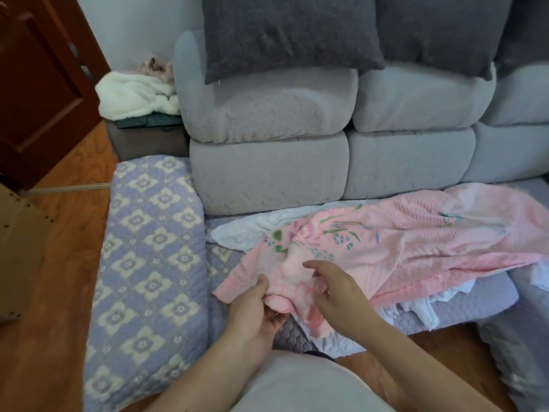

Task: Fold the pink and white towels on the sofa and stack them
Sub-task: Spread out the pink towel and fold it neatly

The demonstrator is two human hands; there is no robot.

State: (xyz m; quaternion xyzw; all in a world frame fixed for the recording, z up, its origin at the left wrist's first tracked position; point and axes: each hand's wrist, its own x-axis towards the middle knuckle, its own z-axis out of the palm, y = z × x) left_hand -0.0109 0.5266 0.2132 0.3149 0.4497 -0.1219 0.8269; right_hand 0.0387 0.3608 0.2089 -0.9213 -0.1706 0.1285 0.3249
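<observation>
A pink towel (416,236) with green and teal flower prints lies rumpled across the sofa seat (463,307). Under it a white towel (240,233) shows at the back left, and white cloth (427,310) pokes out below its front edge. My left hand (255,307) pinches the pink towel's near left corner between thumb and fingers. Just to the right, my right hand (332,286) hovers over the same bunched corner with fingers spread, touching or nearly touching the cloth.
The grey sofa back (267,171) carries dark grey cushions (285,34). A quilted lilac flower-pattern cover (148,263) drapes the left armrest. A fluffy white blanket (133,96) sits on a stool beyond it. Wooden floor (53,337) and a brown door (38,84) lie left.
</observation>
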